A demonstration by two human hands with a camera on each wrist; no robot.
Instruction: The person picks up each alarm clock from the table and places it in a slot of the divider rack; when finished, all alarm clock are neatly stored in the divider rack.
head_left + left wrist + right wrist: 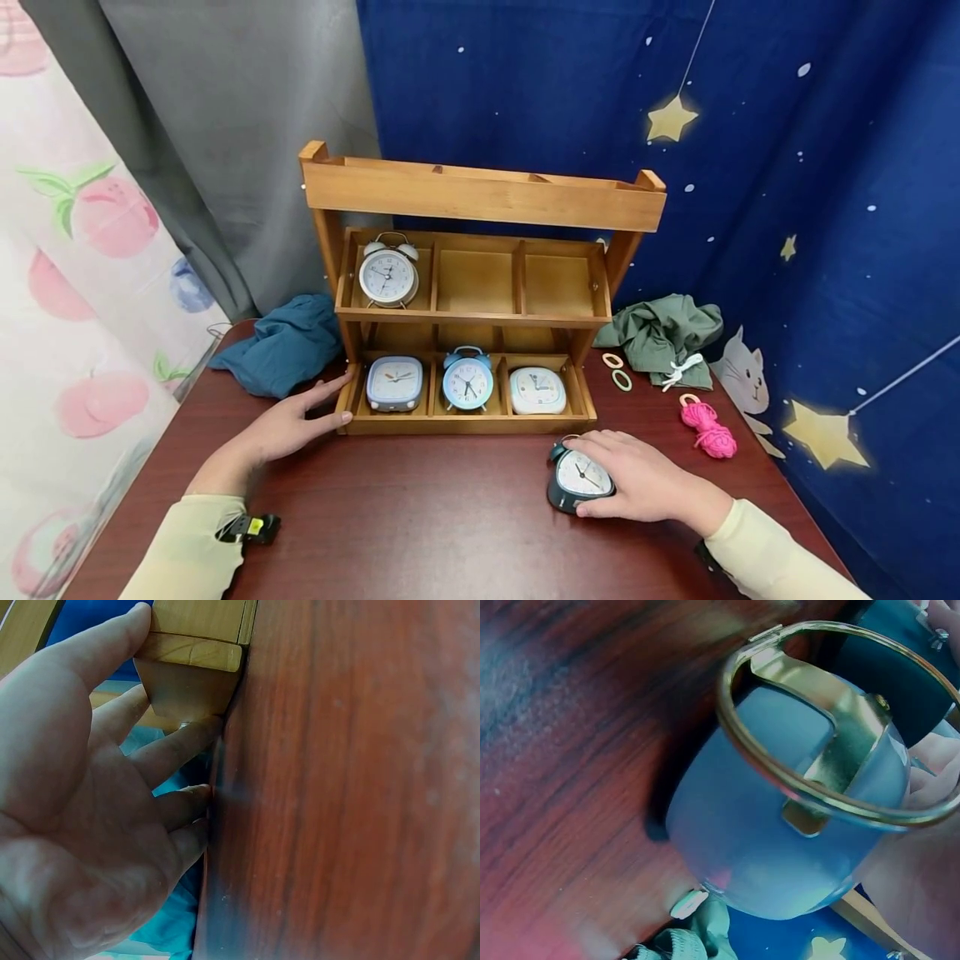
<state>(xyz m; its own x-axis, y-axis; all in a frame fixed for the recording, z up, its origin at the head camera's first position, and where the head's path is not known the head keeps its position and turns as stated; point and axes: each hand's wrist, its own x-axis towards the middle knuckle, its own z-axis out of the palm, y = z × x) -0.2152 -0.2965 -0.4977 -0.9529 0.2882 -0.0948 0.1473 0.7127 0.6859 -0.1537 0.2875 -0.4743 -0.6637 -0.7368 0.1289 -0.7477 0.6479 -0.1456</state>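
My right hand [637, 479] grips a dark green alarm clock [583, 477] with a white dial, low over or on the table in front of the shelf's right end. The right wrist view gives a close look at a rounded blue-grey part [780, 802] with a gold ring [832, 791] over it. My left hand [296, 427] touches the lower left corner of the wooden shelf [465, 425], thumb at the front, fingers spread along the side. The bottom row holds a blue-grey square clock [394, 383], a light blue twin-bell clock [468, 381] and a white clock [537, 390].
A white twin-bell clock [388, 273] stands in the middle tier's left compartment. Teal cloth [281, 346] lies left of the shelf. Green cloth [663, 333], two small rings [621, 380] and pink yarn [708, 429] lie to its right.
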